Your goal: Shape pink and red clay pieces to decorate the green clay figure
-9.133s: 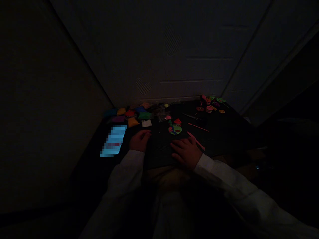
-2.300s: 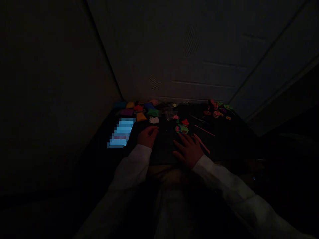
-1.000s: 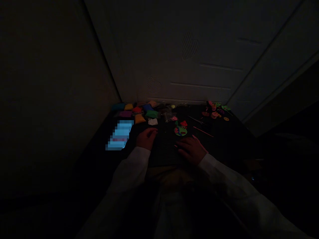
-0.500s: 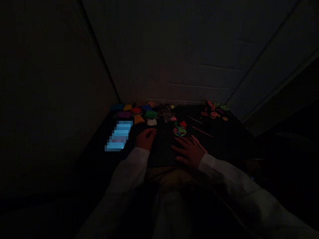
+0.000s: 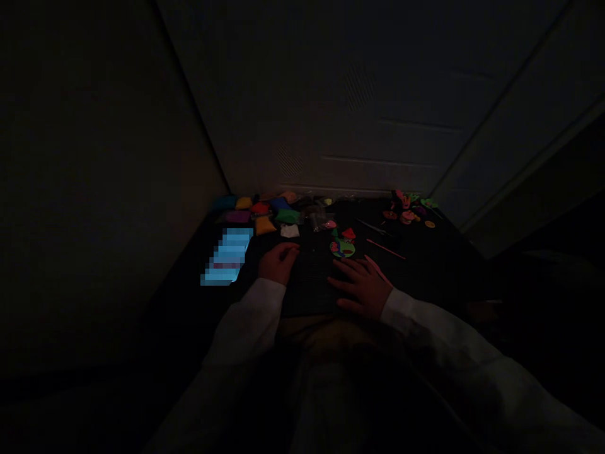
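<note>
The scene is very dark. My left hand (image 5: 278, 263) rests on a dark mat (image 5: 312, 287) with its fingers curled loosely; whether it holds anything is hidden. My right hand (image 5: 362, 285) lies flat on the mat, fingers stretched forward and apart, holding nothing. Just beyond its fingertips sits a green clay disc (image 5: 343, 248) with red and blue bits on it, and a small red clay piece (image 5: 348, 234) behind that. A pink stick tool (image 5: 377, 270) lies beside my right hand.
Several coloured clay packets (image 5: 265, 212) lie at the back left. A glowing blue screen (image 5: 227, 257) sits to the left. A thin pink stick (image 5: 386, 250) and small clay figures (image 5: 407, 211) lie at the back right. A pale wall (image 5: 359, 126) stands behind.
My right hand slid forward and back on the mat, its fingers curling and then flattening out again. My left hand has hardly moved.
</note>
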Demonstrator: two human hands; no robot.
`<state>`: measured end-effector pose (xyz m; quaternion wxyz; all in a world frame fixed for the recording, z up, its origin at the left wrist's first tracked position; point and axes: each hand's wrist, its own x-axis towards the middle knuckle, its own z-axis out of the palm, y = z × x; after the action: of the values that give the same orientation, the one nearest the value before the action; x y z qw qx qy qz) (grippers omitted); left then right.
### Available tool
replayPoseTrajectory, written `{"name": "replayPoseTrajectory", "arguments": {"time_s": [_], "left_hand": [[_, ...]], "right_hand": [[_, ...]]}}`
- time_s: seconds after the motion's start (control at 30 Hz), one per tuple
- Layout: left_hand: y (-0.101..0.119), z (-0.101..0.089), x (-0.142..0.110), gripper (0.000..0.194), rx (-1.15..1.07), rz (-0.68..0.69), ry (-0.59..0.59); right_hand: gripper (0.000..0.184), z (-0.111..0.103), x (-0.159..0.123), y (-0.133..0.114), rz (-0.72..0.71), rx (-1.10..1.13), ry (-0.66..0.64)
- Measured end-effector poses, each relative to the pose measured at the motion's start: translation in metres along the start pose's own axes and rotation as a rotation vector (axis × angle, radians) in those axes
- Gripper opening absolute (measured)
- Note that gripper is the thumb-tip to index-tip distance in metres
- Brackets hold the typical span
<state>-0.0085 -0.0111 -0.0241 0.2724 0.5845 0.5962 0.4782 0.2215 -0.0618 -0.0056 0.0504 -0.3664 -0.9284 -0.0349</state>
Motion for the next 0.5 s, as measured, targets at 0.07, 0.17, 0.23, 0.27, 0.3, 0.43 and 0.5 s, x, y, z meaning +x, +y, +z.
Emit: {"name": "replayPoseTrajectory", "arguments": {"time_s": [0.07,0.17,0.23,0.27,0.3,0.43,0.5], "left_hand": [[-0.0004,-0.0001,0.0001,0.024,0.001,0.004,-0.003],[0.0004,-0.0003,0.0,0.024,0.004,0.003,-0.002],[0.0013,-0.0003,-0.0002,0.024,0.007,0.001,-0.001],[0.0017,-0.0002,-0.0002,0.024,0.008,-0.001,-0.001],[0.0021,-0.0002,-0.0003,0.024,0.011,-0.002,-0.002],[0.0043,-0.0007,-0.0006,0.024,0.018,-0.007,-0.002],[0.0053,-0.0013,-0.0008,0.024,0.019,-0.009,-0.004]], "right_hand": [[0.05,0.0,-0.0005,-0.001,-0.033,0.007,-0.006],[0.052,0.0004,0.0002,-0.001,0.039,-0.016,-0.002],[0.052,0.0002,0.0004,-0.0005,0.06,-0.023,-0.001],[0.051,0.0,0.0001,-0.0006,0.039,-0.016,-0.003],[0.051,-0.0002,-0.0003,-0.0008,0.003,-0.003,-0.008],[0.051,-0.0012,-0.0002,-0.0019,-0.077,0.023,-0.022],[0.052,-0.0013,0.0021,-0.0007,-0.036,0.003,-0.021]]}}
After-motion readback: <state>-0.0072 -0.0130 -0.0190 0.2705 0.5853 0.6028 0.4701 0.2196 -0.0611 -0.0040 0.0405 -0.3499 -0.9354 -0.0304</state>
